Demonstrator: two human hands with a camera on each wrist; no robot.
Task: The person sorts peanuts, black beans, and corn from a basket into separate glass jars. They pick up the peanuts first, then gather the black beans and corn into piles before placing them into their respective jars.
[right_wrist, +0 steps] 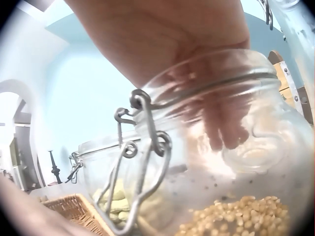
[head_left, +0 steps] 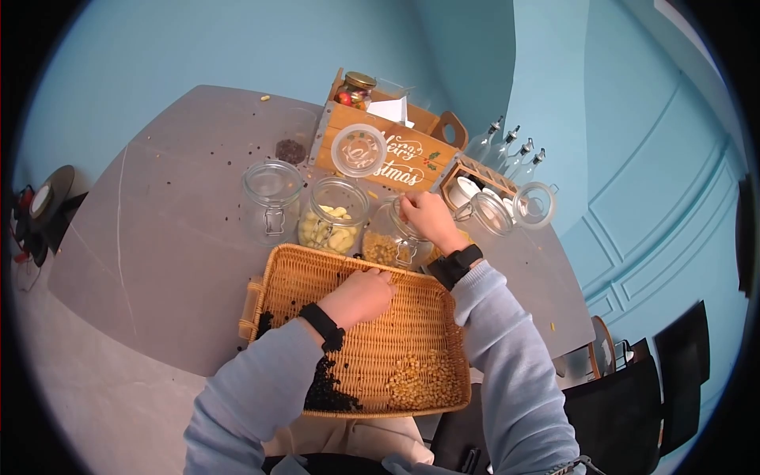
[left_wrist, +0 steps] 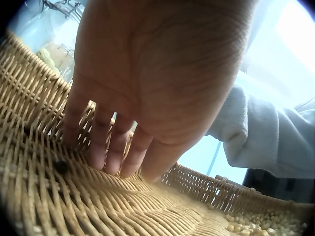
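In the head view, a wicker basket [head_left: 372, 332] holds black beans [head_left: 328, 392] at its near left and yellow kernels [head_left: 423, 380] at its near right. My left hand [head_left: 362, 297] reaches into its far part. The left wrist view shows that hand [left_wrist: 152, 73] palm-on, fingers extended down to the weave, near one dark bean [left_wrist: 61, 166]. Behind the basket, my right hand [head_left: 431, 218] is at the mouth of a glass jar [head_left: 385, 247] of kernels. Its fingers [right_wrist: 229, 132] point down inside, above the kernels [right_wrist: 241, 216]; whether they hold anything is unclear.
Left of that jar stand a jar with pale yellow pieces [head_left: 331, 231] and another clip-top jar [head_left: 271, 194]. Behind are a wooden crate [head_left: 380, 150], a cup of dark bits [head_left: 291, 149] and glass bottles [head_left: 499, 150]. Small dark bits lie scattered on the grey table [head_left: 174, 229].
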